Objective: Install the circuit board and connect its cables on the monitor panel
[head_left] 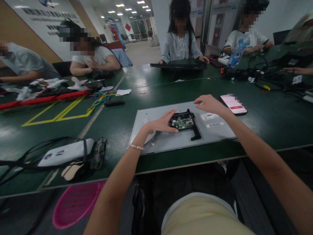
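Observation:
A flat grey metal panel (pixel 168 143), probably the back of a display, lies on the green table in front of me. On it sits a green circuit board (pixel 183 122) in a black plastic bracket (pixel 196 133) with an arm reaching toward the near edge. My left hand (pixel 161 123) grips the bracket's left side, thumb near and fingers far. A thin cable (pixel 153 141) partly shows beneath that wrist. Over the panel's far right part is my right hand (pixel 207 103), fingers bent and apart, holding nothing visible. White labels (pixel 209 117) are stuck on the panel below it.
A lit phone (pixel 234 104) lies right of the panel. At left are a white case with black cables (pixel 67 152), a mouse (pixel 72 171) and glasses (pixel 99 151). A pink basket (pixel 75 205) stands below the edge. Several people sit around the table; one opposite holds a black panel (pixel 178 64).

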{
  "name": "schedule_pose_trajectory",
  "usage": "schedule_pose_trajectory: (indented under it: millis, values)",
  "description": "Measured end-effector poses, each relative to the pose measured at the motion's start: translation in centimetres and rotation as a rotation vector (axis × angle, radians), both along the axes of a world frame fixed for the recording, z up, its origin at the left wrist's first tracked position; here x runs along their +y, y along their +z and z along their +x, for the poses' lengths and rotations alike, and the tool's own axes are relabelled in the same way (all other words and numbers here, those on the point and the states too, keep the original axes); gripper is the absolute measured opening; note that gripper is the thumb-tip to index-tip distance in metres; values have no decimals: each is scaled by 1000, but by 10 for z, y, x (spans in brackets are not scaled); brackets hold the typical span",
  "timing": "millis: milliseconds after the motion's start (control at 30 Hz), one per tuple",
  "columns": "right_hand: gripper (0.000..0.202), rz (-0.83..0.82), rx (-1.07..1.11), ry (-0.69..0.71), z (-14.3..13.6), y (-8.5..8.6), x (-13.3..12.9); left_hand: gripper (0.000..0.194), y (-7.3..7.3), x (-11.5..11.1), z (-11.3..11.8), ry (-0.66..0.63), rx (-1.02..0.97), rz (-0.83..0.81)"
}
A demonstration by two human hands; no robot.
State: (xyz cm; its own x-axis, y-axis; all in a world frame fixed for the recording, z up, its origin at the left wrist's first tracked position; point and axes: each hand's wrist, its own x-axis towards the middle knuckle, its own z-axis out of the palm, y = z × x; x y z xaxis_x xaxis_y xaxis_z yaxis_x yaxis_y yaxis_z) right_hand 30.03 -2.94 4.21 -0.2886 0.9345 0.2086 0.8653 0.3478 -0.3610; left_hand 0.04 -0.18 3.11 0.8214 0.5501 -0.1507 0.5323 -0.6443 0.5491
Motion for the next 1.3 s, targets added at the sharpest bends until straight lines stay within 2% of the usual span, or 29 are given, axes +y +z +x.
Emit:
schedule_pose_trajectory:
  millis: [133,300,533,767,933,1033,1133,1300]
  values:
    - [30,-168,-12,-61,17,5,-4,118,0,0,0,5,-20,-6]
    - [33,-297,-123,21,17,1,-10,115,-1,-1,0,-7,-36,9]
    - [40,-360,-187,61,16,3,-18,116,2,-4,1,1,-20,6]
    - [19,-429,-179,95,14,4,-20,116,0,-3,1,3,-14,7]
    - [17,-458,-149,123,15,4,-18,118,3,-4,0,11,-13,14]
    - [13,-451,-135,126,19,3,-17,118,7,-7,1,-16,-49,86]
    - [13,-429,-121,94,25,3,-15,106,10,-15,8,-79,-124,222]
    - [24,-386,-157,43,34,7,-13,70,8,-33,28,-205,-197,390]
